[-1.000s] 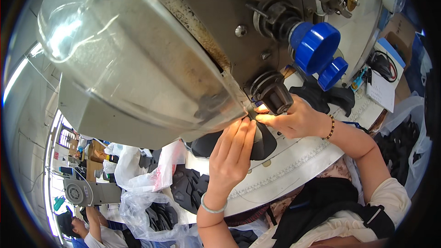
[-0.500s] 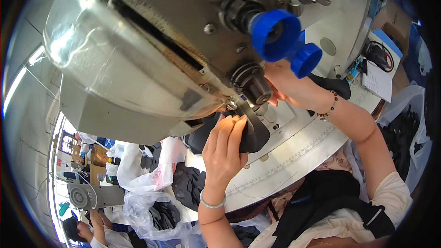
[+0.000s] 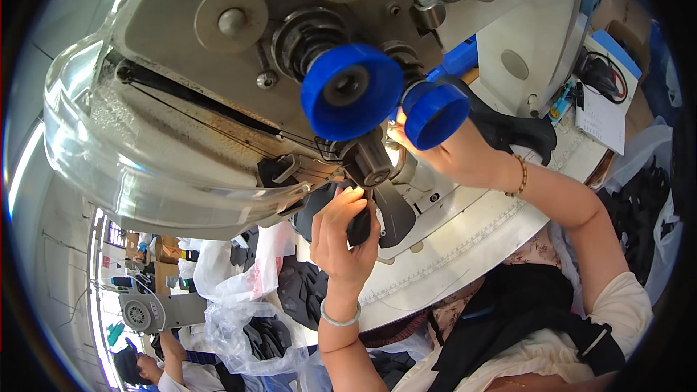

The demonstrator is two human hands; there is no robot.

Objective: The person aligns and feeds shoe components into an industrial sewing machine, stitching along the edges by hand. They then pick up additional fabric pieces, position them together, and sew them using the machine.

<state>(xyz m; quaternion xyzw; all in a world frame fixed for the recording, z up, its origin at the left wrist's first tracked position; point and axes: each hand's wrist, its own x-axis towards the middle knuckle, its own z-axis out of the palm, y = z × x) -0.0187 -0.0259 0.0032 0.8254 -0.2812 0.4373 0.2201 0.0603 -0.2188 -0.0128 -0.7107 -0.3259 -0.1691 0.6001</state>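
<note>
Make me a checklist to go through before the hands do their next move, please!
1. Left hand at the black piece: ok, its fingers overlap it in view.
2. Right hand fully in sight: not ok, the smaller blue cup covers part of it.
3. Spot under the sewing machine in plain sight: not ok, the dark metal cylinder and left hand block it.
4. Left fingertips not touching the cylinder: cannot tell, they look very close.
5. Beaded bracelet away from the machine: ok, it's on the right wrist.

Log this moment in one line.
left hand: on black piece | right hand: partly hidden behind smaller blue knob | machine: above black piece
</note>
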